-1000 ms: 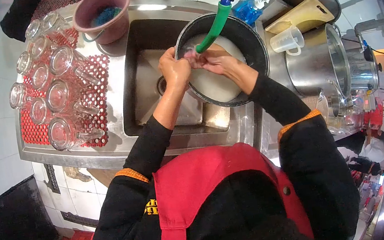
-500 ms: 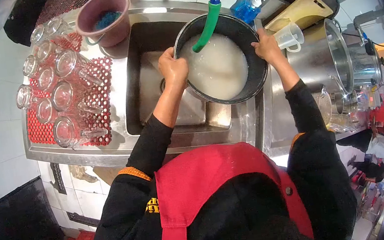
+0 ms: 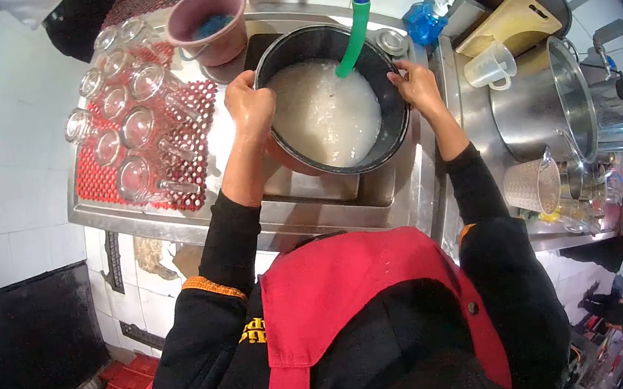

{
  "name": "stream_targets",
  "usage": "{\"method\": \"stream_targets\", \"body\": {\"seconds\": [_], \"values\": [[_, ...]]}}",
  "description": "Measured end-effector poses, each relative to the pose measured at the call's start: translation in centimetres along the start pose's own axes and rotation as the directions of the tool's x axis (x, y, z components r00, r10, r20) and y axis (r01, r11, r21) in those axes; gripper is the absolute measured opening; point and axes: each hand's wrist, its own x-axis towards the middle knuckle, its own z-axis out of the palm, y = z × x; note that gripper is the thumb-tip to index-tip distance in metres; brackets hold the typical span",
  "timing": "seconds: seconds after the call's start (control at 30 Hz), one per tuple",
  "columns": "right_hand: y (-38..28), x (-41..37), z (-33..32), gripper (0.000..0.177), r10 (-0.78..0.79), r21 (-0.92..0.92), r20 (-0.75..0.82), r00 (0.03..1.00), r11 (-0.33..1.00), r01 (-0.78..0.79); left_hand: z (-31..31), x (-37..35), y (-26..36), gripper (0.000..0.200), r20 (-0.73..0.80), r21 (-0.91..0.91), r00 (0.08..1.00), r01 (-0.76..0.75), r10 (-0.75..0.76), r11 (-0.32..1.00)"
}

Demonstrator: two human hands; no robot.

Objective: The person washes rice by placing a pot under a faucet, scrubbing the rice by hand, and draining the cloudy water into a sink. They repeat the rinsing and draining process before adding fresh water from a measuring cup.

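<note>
The left hand [image 3: 251,108] grips the rim of the dark pot [image 3: 298,163] at its left side, fingers closed over the edge; the right hand [image 3: 419,89] grips the opposite side, fingers closed at the rim. The pot is positioned over the sink [image 3: 310,185] and contains cloudy liquid [image 3: 324,114]. The green hose [image 3: 356,37] extends down into the pot opening. Glass mugs [image 3: 137,128] stand on the red perforated mat [image 3: 99,179], left of the sink.

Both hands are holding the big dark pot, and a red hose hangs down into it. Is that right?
Not quite: in the head view, the hose is green. The left hand and right hand do hold the big dark pot, and the hose hangs down into it.
</note>
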Motion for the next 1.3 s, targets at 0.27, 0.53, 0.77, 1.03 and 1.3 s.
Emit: {"method": "stream_targets", "body": {"seconds": [0.27,0.53,0.77,1.03,1.3], "values": [[-1.7,-1.7,2.7,0.015,0.169,0.562,0.113,0.979,0.802,-0.203,-4.5,-1.5,-0.4,0.025,-0.054,0.022,0.998,0.023,-0.021,1.0],[-2.9,-4.4,5.0,0.011,0.173,0.806,0.359,0.917,0.439,-0.398,-7.4,-4.8,1.9,0.025,-0.179,0.131,0.974,-0.114,0.137,0.985],[-2.4,-6.5,8.5,0.011,0.063,0.854,0.506,0.86,0.102,-0.51,-8.7,-5.8,3.2,0.023,-0.172,0.374,0.964,-0.125,0.201,0.919],[-2.3,-8.1,10.8,0.009,-0.031,0.806,0.577,0.816,-0.142,-0.575,-8.6,-7.4,5.3,0.019,-0.162,0.434,0.94,-0.206,0.301,0.877],[-1.8,-9.2,11.8,0.011,-0.134,0.763,0.592,0.795,-0.226,-0.606,-7.7,-7.0,5.0,0.017,-0.114,0.474,0.912,-0.299,0.394,0.828]]}}
